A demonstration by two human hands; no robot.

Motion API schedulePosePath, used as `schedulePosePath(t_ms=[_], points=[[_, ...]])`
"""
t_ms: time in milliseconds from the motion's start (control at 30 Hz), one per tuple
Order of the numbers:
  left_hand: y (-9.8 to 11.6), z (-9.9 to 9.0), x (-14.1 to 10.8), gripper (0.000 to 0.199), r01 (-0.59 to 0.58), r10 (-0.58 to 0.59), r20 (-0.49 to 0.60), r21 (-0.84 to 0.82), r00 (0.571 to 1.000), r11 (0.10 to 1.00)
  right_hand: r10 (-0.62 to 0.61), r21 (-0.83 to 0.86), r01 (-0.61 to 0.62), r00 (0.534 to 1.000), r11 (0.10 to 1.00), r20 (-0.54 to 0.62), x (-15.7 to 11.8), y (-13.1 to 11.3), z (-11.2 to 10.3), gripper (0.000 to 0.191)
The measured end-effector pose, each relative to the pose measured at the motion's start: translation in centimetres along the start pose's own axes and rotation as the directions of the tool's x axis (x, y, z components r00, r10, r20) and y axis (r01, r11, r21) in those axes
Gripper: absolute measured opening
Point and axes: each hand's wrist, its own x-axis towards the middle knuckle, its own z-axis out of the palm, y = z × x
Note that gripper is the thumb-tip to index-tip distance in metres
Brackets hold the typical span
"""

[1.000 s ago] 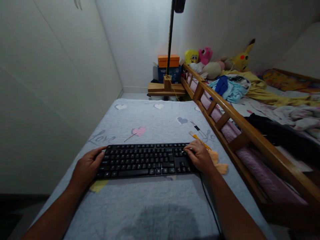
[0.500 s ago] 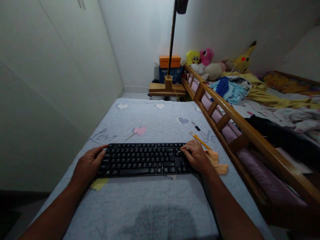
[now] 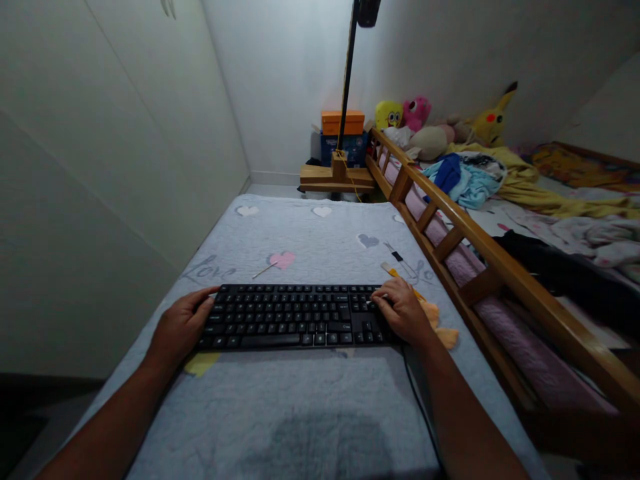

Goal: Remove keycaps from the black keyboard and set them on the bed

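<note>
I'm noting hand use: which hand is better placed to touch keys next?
Probably the right hand: it is over the keyboard, while the left hand grips the left end.

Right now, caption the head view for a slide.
Left hand touching one end of a black computer keyboard, right hand over the other, cotton swab beyond.

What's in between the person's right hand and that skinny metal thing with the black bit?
In the head view, what looks like a yellow-handled brush lies between the right hand and the skinny metal thing. The hand partly hides it.
</note>
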Motion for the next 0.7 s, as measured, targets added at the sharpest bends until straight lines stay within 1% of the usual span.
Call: schedulePosePath(t_ms=[267, 467, 700], points=[[-0.06, 0.15, -0.03, 0.047, 0.016, -0.016, -0.008, -0.017, 1.0, 1.0, -0.055, 0.032, 0.052, 0.996, 0.998, 0.074, -0.29, -0.48, -0.5, 0.017], [-0.08, 0.21, -0.01, 0.046, 0.014, -0.015, -0.014, -0.037, 1.0, 0.999, -0.063, 0.059, 0.058, 0.994, 0.997, 0.087, -0.35, -0.65, -0.54, 0.017], [-0.49, 0.29, 0.15, 0.048, 0.025, -0.025, 0.003, -0.034, 1.0, 0.999, -0.092, 0.077, 0.085, 0.992, 0.993, 0.088, -0.23, -0.87, 0.14, 0.014]])
